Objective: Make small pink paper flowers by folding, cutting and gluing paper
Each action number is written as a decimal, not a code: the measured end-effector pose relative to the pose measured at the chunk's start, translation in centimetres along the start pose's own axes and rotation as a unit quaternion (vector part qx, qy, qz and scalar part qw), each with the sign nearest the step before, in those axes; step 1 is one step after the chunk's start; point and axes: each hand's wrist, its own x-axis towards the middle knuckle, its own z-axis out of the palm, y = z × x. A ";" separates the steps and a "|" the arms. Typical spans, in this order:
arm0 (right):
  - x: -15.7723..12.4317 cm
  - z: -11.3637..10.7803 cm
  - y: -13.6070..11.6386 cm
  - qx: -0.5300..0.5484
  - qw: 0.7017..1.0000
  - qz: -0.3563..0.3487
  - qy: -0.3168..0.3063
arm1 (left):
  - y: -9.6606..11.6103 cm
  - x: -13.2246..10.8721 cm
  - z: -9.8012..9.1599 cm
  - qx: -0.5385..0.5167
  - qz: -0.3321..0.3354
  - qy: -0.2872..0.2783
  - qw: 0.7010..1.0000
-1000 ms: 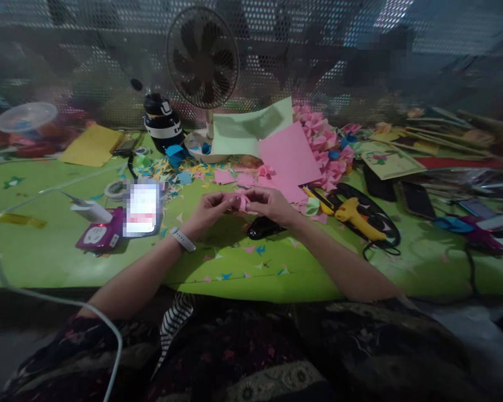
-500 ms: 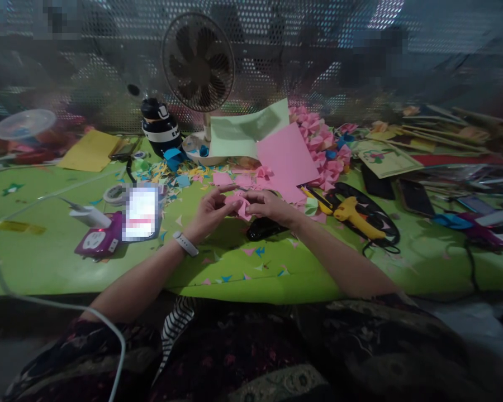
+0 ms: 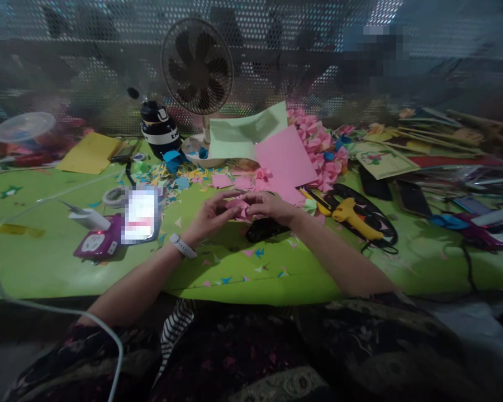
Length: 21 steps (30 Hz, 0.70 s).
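Pink paper piece (image 3: 242,204): held up over the desk (image 3: 318,268), on the near side of the pink sheet (image 3: 291,159) and left of its middle. The left hand (image 3: 212,215) grips it between thumb and fingertips; the right hand (image 3: 272,206) is curled in from the other side, fingertips on the paper (its underside is hidden). A black object (image 3: 263,229), kind unclear, lies below the right hand, also nearer than the sheet.

Progress, judged: the piece is creased and partly shaped, its form not yet settled. Just left of the sheet, small pink squares (image 3: 221,180) lie flat, apparently unworked. Beyond the sheet and to its right, a heap of pink folded pieces (image 3: 329,167) looks finished, so this one seems one of many.

Compared with 0.5 s ago: fingertips have shifted slightly and less of the piece's folded face shows. Sheet, squares and heap lie as they did. Beyond the sheet, to its left, the fan (image 3: 198,66) sits a little lower in view (head tilt, probably).
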 end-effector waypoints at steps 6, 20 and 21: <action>-0.3 0.3 -0.5 0.044 0.999 0.022 -0.006 | 0.7 -0.5 -0.1 -0.007 -0.002 -0.043 0.999; -0.5 0.3 -0.6 0.027 0.999 0.017 -0.029 | -0.4 0.1 -0.4 0.013 -0.030 0.001 0.999; -0.5 0.4 -0.6 0.023 0.999 0.022 -0.029 | -0.5 0.2 -0.5 0.009 -0.035 -0.001 0.999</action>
